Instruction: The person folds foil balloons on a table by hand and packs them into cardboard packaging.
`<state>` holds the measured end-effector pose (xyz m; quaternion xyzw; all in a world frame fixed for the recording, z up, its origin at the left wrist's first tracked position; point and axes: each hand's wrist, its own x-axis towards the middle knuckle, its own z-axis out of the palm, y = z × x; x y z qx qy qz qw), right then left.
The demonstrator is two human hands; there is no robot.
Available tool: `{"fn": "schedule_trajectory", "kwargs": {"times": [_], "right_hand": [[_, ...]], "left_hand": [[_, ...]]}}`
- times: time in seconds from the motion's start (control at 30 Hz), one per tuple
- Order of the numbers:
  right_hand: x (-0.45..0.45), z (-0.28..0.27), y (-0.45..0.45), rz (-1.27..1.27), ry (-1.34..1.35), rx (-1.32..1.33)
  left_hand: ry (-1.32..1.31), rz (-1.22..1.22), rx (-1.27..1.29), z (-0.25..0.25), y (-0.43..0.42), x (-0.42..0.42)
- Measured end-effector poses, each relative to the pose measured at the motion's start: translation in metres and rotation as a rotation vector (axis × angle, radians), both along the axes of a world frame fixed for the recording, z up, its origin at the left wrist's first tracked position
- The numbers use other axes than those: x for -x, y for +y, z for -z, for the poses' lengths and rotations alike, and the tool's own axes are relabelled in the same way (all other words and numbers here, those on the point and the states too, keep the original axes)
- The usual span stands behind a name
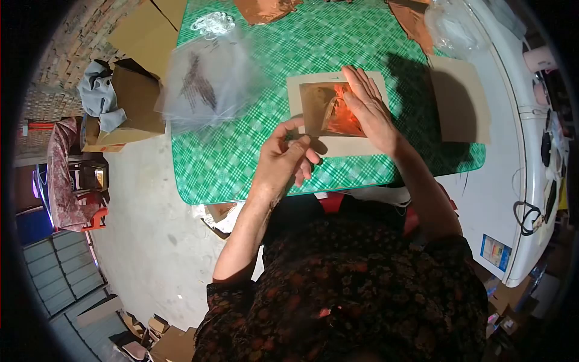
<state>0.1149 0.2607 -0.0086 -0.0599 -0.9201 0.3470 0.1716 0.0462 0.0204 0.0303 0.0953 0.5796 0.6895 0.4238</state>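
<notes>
A shiny copper-orange foil sheet (347,111) lies on a beige cardboard piece (294,90) near the front of the table. My right hand (371,114) rests flat over the foil's right part, with its fingers stretched out. At the lower left corner of the foil is my left hand (283,157), its fingers curled and the thumb pressed against them. What the left hand pinches, if anything, is hidden.
Clear plastic bags (208,81) lie on the left of the green checked table (241,175), with white bands (213,24) behind. More copper foil (265,9) is at the far edge. A second cardboard piece (461,99) sits right, beside a white appliance (491,181). An open carton (136,90) stands left.
</notes>
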Motion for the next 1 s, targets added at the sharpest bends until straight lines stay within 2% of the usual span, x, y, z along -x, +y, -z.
{"fn": "schedule_trajectory", "kwargs": {"times": [0.17,0.33,0.47,0.57,0.67,1.0], "right_hand": [[-0.002,0.0,0.003,-0.016,0.084,0.081],[-0.004,-0.001,0.004,-0.043,0.083,-0.015],[-0.004,0.001,0.004,-0.047,0.057,-0.003],[-0.001,-0.002,0.002,-0.016,-0.038,0.103],[0.001,-0.002,0.001,-0.025,-0.109,-0.044],[0.0,-0.002,-0.007,-0.032,-0.149,-0.263]], "left_hand": [[-0.001,-0.057,-0.069,0.002,0.007,-0.005],[0.009,-0.094,-0.081,0.0,0.014,-0.005],[0.056,-0.016,0.012,0.004,0.01,0.0],[0.092,0.008,0.049,0.003,0.005,-0.003],[0.092,0.004,0.083,0.004,0.005,-0.007],[0.116,0.063,0.208,0.003,0.009,-0.005]]}}
